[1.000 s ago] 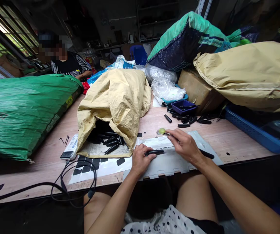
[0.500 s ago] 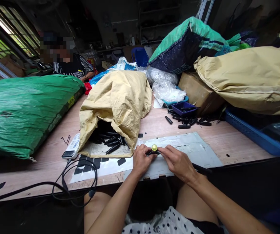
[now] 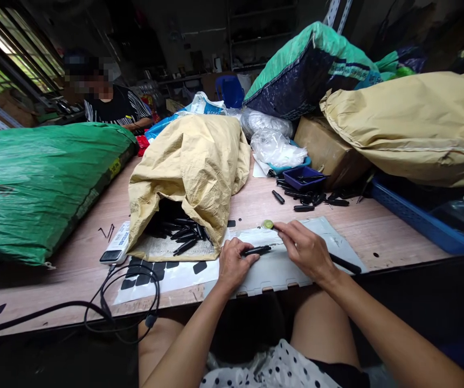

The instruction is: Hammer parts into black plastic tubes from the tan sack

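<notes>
My left hand point(image 3: 234, 264) rests on the grey board point(image 3: 272, 275), its thumb and fingers pinching a slim black pen-shaped piece point(image 3: 261, 250) that lies pointing right. To its right, my right hand point(image 3: 306, 250) is closed around a small hammer with a round yellow-green head point(image 3: 268, 223). Its black handle point(image 3: 345, 263) sticks out past my wrist. The head is raised beyond the black piece, apart from it. Left of my hands, a beige sack point(image 3: 199, 156) lies with its mouth towards me, and several black pieces point(image 3: 185, 237) show inside.
A white device point(image 3: 115, 245) with a looped cable point(image 3: 122, 302) lies left. Loose black pieces point(image 3: 304, 208) surround a small purple tray point(image 3: 303, 178). A blue basket point(image 3: 417, 218) stands right, a large green sack point(image 3: 46, 183) left. Another person point(image 3: 114, 105) sits across the table.
The right hand has lifted the hammer head away from the black piece, up and to the right. The left hand stays in place, and the black piece now shows more fully.
</notes>
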`<state>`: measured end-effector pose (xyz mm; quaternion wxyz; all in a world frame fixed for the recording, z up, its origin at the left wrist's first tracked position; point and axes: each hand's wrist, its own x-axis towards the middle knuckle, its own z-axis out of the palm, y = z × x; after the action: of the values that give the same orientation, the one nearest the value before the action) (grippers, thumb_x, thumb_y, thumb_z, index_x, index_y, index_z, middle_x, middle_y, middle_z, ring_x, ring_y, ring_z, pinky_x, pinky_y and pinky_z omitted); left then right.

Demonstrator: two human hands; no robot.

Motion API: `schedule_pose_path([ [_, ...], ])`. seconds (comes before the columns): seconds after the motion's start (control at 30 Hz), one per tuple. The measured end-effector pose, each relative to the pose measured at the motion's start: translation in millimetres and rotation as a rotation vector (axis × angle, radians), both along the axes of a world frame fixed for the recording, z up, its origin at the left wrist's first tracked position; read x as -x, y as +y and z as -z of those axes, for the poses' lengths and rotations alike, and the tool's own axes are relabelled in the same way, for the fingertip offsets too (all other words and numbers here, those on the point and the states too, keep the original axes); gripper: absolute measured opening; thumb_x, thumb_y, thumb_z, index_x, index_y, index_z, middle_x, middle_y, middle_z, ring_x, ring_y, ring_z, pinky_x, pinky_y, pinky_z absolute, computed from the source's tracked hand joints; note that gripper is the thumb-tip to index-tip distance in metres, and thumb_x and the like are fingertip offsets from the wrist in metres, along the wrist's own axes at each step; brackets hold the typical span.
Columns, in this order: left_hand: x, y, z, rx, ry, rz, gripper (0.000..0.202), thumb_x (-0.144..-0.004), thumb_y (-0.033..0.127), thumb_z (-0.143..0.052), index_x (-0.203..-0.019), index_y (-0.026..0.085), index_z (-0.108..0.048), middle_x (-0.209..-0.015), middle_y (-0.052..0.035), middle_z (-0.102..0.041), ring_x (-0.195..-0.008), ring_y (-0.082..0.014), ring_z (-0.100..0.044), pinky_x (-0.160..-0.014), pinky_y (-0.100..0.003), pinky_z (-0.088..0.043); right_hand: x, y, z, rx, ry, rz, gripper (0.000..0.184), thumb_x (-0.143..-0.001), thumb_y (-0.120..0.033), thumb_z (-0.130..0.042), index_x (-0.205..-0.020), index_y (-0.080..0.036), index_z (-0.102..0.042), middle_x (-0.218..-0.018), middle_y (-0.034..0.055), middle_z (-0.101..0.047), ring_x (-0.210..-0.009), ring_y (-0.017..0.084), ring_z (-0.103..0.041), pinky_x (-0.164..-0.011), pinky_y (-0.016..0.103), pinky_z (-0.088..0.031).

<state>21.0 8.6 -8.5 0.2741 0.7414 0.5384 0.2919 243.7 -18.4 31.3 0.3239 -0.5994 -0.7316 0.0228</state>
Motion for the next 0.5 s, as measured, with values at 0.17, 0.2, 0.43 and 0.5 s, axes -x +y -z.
schedule_pose_path([
  [0.17,0.6,-0.6,-2.0,-0.018,0.014,0.016,0.016,-0.079,0.023,-0.083,-0.093,0.024,-0.076,-0.092,-0.0023,-0.066,-0.095,-0.0232,-0.057,-0.087,-0.038,-0.043,-19.2,53.7,17.5,0.084,-0.134,0.105,0.029,-0.099,-0.025,-0.052,-0.121,-0.027,-0.072,-0.106,0.0044,-0.07,-0.101,0.019,-0.063,-0.081,0.027,-0.044],
  [0.2,0.5,-0.8,-2.5,-0.019,0.016,0.017,0.015,-0.079,0.022,-0.083,-0.092,0.024,-0.075,-0.092,-0.0023,-0.066,-0.095,-0.0232,-0.057,-0.086,-0.037,-0.043,-21.4,61.5,23.7,0.099,-0.163,0.112,0.029,-0.098,-0.024,-0.054,-0.12,-0.027,-0.072,-0.105,0.0046,-0.07,-0.1,0.019,-0.061,-0.082,0.028,-0.043],
  [0.43,0.4,-1.9,-2.8,-0.027,0.026,0.02,0.016,-0.08,0.023,-0.082,-0.093,0.024,-0.074,-0.091,-0.0023,-0.065,-0.093,-0.0234,-0.056,-0.086,-0.038,-0.043,-15.3,76.1,48.5,0.077,-0.196,0.186,0.029,-0.097,-0.026,-0.055,-0.12,-0.025,-0.073,-0.105,0.007,-0.067,-0.101,0.023,-0.053,-0.086,0.033,-0.035],
  [0.5,0.4,-2.6,-3.7,-0.026,0.026,0.02,0.016,-0.079,0.022,-0.082,-0.093,0.024,-0.073,-0.091,-0.0025,-0.065,-0.094,-0.0235,-0.056,-0.086,-0.037,-0.043,-12.5,75.4,49.8,0.065,-0.208,0.202,0.029,-0.097,-0.028,-0.054,-0.119,-0.024,-0.073,-0.106,0.0076,-0.066,-0.101,0.023,-0.052,-0.085,0.034,-0.034],
])
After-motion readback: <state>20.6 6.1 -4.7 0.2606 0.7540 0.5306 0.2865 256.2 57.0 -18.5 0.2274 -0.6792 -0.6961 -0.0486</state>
